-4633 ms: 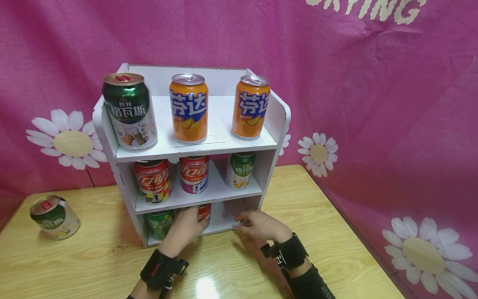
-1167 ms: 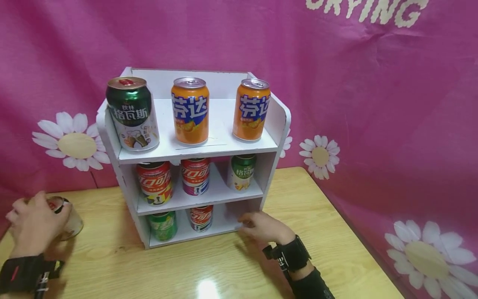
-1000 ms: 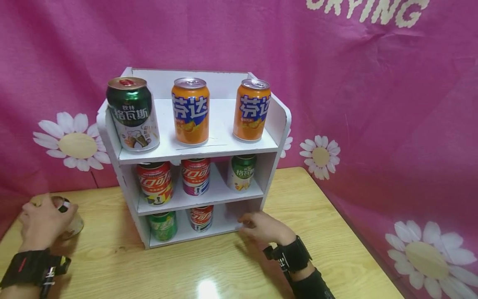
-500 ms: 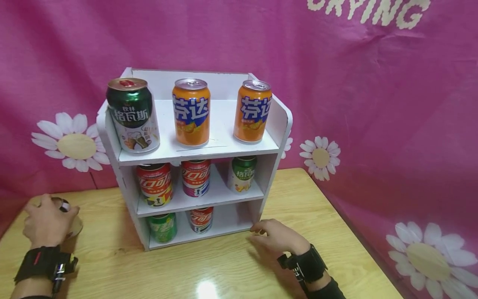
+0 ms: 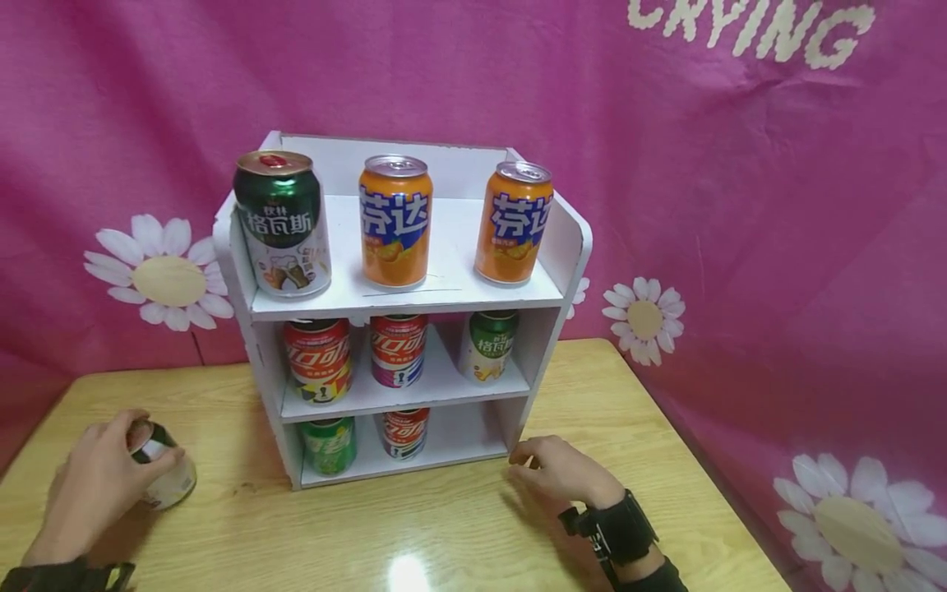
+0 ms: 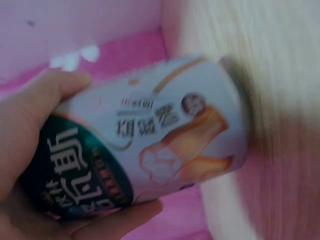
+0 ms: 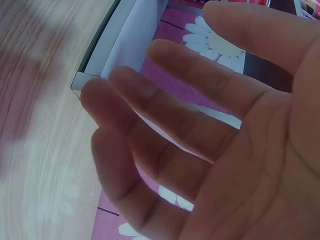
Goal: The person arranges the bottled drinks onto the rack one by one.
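My left hand (image 5: 103, 473) grips a green and white drink can (image 5: 172, 481) at the left of the table. In the left wrist view the thumb and fingers wrap the green end of this can (image 6: 165, 135), and its white end is close to the table. My right hand (image 5: 558, 469) holds nothing; its fingers are loosely bent beside the lower right corner of the white shelf rack (image 5: 414, 306). In the right wrist view the right hand's palm and spread fingers (image 7: 185, 110) show, fingertips right at the rack's edge.
On the top shelf stand a green and white can (image 5: 284, 230) and two orange cans (image 5: 395, 226). Two red cans (image 5: 318, 358) and another green and white can (image 5: 488, 349) occupy the middle shelf. A green can (image 5: 329, 448) and a red can (image 5: 405, 433) are at the bottom.
My left hand has left the bottom shelf, gone to the can at the far left, taken hold of it and shifted it nearer and to the right. My right hand has drawn slightly right.
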A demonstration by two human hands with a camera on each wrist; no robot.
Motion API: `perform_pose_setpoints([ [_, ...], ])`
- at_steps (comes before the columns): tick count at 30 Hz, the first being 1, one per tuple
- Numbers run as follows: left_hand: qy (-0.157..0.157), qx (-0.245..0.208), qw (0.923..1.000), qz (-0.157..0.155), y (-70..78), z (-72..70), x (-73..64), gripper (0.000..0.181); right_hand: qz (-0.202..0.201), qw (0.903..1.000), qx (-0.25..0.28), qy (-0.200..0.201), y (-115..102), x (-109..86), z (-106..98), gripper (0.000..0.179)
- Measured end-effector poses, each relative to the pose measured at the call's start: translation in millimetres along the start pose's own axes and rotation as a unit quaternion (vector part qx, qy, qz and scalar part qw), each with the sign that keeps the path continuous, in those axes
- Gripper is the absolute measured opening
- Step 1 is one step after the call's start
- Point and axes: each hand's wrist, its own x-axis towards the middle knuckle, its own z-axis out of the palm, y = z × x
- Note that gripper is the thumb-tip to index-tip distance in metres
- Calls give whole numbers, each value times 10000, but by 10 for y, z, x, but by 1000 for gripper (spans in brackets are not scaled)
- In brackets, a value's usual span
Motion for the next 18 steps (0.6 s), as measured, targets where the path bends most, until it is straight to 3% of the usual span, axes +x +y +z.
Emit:
perform_pose_setpoints([
  [7, -701, 67, 9946, 761, 213, -98, -362, 80, 146, 9997, 195, -5, 29, -27, -11, 10],
  [11, -875, -81, 9894, 1160, 398, -141, -540, 77, 133, 9997, 226, -36, 44, -20, 0, 11],
  [15, -718, -170, 9835, 1655, 575, -127, -678, 70, 62, 9999, 159, 3, 49, -16, -6, 10],
  [18, -350, -188, 9763, 2125, 705, -82, -757, 66, 25, 9999, 133, 50, 41, -16, -19, 9],
])
